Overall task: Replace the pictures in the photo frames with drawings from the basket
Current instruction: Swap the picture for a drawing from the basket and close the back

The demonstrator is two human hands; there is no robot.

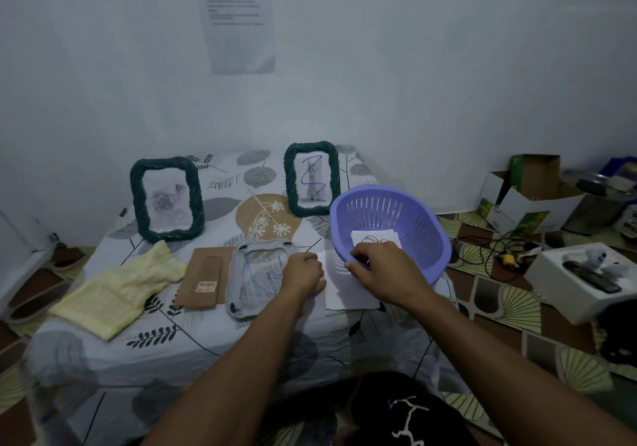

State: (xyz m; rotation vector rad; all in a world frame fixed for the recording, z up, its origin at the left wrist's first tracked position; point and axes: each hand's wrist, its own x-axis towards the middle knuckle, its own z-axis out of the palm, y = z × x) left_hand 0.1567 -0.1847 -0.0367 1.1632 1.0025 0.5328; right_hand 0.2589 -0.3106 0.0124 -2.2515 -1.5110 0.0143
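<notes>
A purple slotted basket [406,214] is tipped toward me on the table's right side, with a white drawing [375,239] lying inside. My right hand [381,263] grips the basket's near rim. A grey frame [256,278] lies flat face down in the middle, and my left hand [303,273] rests in a fist on its right edge. Its brown backing board [206,276] lies to the left. Two dark green woven frames stand upright at the back: the left frame [167,199] with a faded picture, the right frame [312,177] with a blue scribble over a cat picture.
A yellow cloth [120,287] lies at the table's left. A white paper sheet [344,290] lies under the basket's near edge. Cardboard boxes [527,194], cables [496,249] and a white box [586,276] crowd the floor to the right. A printed sheet [238,15] hangs on the wall.
</notes>
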